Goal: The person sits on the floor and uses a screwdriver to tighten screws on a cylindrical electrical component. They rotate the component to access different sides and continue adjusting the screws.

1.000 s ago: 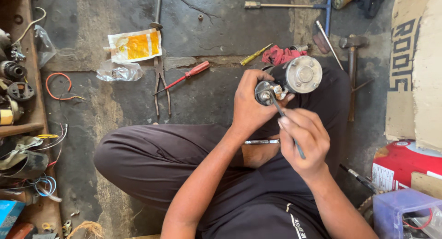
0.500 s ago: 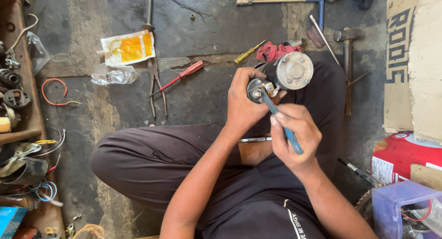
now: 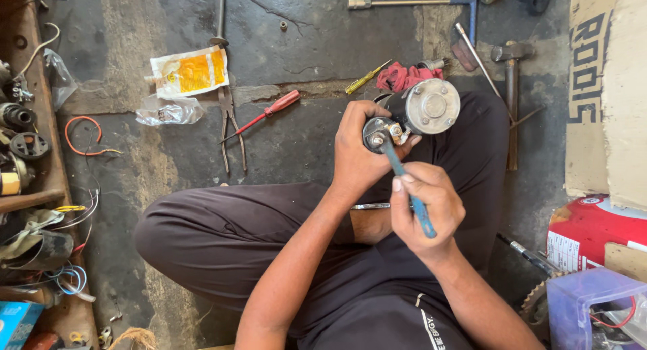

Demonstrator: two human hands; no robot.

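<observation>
1. Left hand [image 3: 355,158]: fingers wrapped tight round a small motor unit [image 3: 418,114], dark cylindrical body w/ a round silver end plate facing up. Unit sits above the person's lap, tilted, plate end up and to the right of the hand.
2. Right hand [image 3: 424,208]: just below and right of the left hand, clamped in a fist on a blue-handled tool [image 3: 404,185]. Handle end pokes out under the fist; shaft runs up-left to the smaller round cap w/ terminals by the left thumb. Tip appears to touch that cap; exact contact pt too small to tell.
3. Hands are near each other, not touching; the tool bridges the 2.
4. Just beyond the motor unit, on the floor: a red rag [image 3: 408,75] and a yellow-handled screwdriver [image 3: 367,77].
5. Up-left of the left hand: a red-handled screwdriver [image 3: 266,112], then long-handled pliers [image 3: 229,121] lying flat, jaws toward the top.
6. Further left: a yellow-and-white packet [image 3: 190,71], a crumpled clear plastic bag [image 3: 168,110], a loop of orange wire [image 3: 84,135].
7. Right of the motor unit: a hammer [image 3: 511,87] lying on the floor by the knee, head at the far end.
8. Well right of the right hand: a red container [image 3: 593,232] and a clear purple plastic box [image 3: 593,309].
9. Person sits cross-legged in dark trousers on a concrete floor [image 3: 323,26].
</observation>
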